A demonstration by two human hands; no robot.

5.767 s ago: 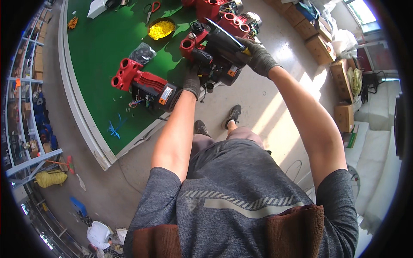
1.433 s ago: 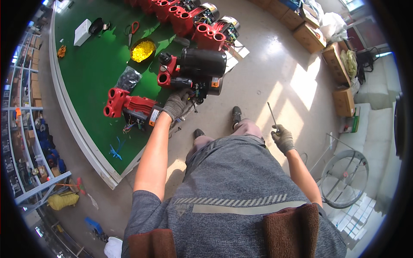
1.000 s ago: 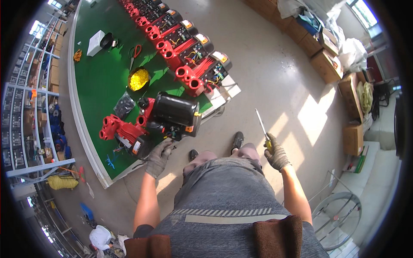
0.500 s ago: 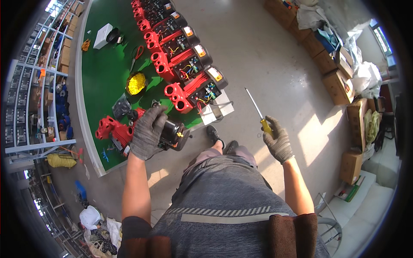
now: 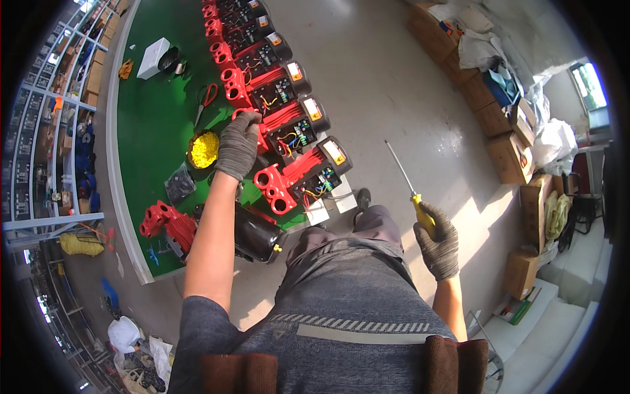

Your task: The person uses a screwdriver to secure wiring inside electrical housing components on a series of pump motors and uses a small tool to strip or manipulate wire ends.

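My right hand [image 5: 438, 244], gloved in grey, is closed round the yellow handle of a screwdriver [image 5: 420, 203]; its long shank points up and away over the floor. My left hand [image 5: 237, 148], gloved too, reaches over the green table with fingers curled onto the red cast end of a motor unit [image 5: 289, 130], second nearest in a row. The nearest red-and-black motor unit [image 5: 305, 177] lies right of my left wrist, its wires and circuit board exposed. Below my left forearm are a black cylinder [image 5: 259, 233] and a red casting [image 5: 167, 223], partly covered by the arm.
On the green table [image 5: 154, 125] are a bowl of small yellow parts [image 5: 204, 150], a clear bag of dark parts [image 5: 179, 184], red-handled scissors [image 5: 209, 97] and a white box [image 5: 153, 58]. Shelving [image 5: 39, 151] stands left; cardboard boxes [image 5: 508, 154] line the right.
My left hand has moved from the black cylinder forward to the second motor unit in the row. My right hand still holds the screwdriver, now slightly lower in view. The whole view has shifted.
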